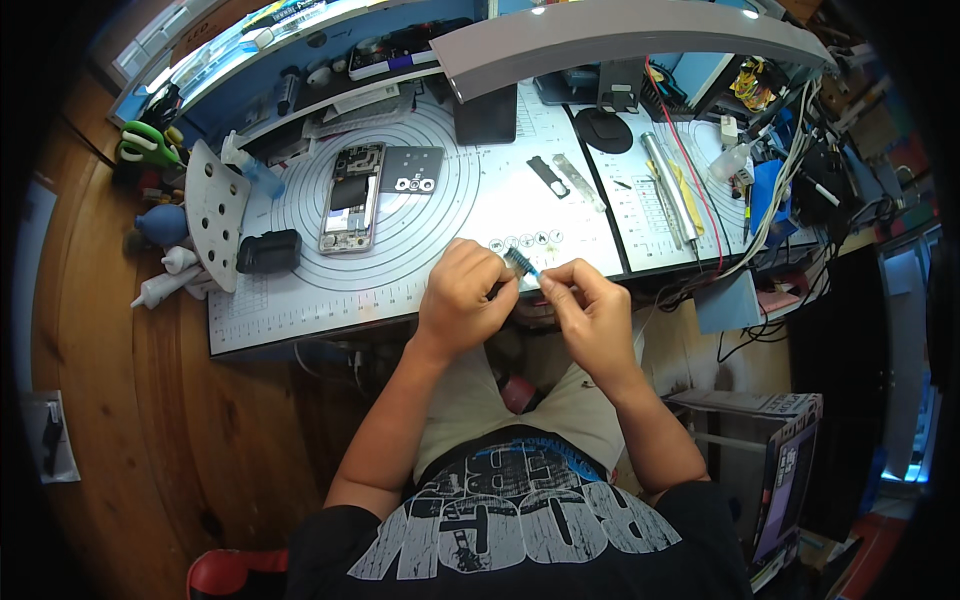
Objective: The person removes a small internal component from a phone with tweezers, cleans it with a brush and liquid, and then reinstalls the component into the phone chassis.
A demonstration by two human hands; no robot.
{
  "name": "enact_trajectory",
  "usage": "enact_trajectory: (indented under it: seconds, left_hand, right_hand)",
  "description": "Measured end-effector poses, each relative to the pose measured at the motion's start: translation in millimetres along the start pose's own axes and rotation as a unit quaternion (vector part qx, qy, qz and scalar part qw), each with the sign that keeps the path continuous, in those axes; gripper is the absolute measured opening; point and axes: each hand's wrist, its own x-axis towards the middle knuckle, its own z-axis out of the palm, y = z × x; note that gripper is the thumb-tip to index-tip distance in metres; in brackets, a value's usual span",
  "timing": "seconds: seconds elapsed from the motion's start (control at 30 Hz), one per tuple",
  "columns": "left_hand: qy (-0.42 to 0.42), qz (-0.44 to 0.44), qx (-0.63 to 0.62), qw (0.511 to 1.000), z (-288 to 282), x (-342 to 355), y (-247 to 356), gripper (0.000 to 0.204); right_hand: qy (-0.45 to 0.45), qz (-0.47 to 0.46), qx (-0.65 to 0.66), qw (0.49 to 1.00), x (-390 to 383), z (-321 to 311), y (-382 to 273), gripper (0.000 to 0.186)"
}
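Near the front edge of the desk, my right hand [594,318] pinches the blue handle of a small brush [519,262] with dark bristles. The bristle end points up and left, toward my left hand [464,293], which is closed with its fingers curled in close beside the bristles. Whether the left fingers grip anything is hidden. Beyond my hands, an opened smartphone [352,243] lies on the ringed work mat [290,305], its inner parts exposed. A grey phone back cover [414,160] with camera holes lies against its right side.
A black bracket-like part [548,177] and a clear strip [580,183] lie right of centre. At the left stand a white perforated holder [213,215], a black object [269,252], green-handled scissors [146,143] and a blue air blower [161,224]. A lamp [630,38] overhangs the back. Cables [775,200] hang at right.
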Motion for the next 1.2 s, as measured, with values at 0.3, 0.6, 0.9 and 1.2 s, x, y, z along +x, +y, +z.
enact_trajectory:
  seconds: [0.3, 0.6, 0.9, 1.2]
  left_hand:
    - [0.002, -0.003, -0.003, 1.000, 1, 1, 0, 0.019]
    - [-0.001, -0.010, 0.007, 1.000, 1, 1, 0, 0.019]
    - [0.004, -0.004, 0.008, 1.000, 1, 3, 0, 0.018]
    - [-0.001, 0.000, -0.002, 1.000, 1, -1, -1, 0.017]
  right_hand:
    - [0.026, -0.151, -0.147, 0.977, 7, -11, -1, 0.003]
    - [0.028, -0.173, -0.159, 0.972, 10, -15, 0, 0.003]
    - [0.029, -0.171, -0.149, 0.973, 10, -14, -2, 0.003]
    - [0.018, -0.164, -0.140, 0.976, 7, -14, 0, 0.003]
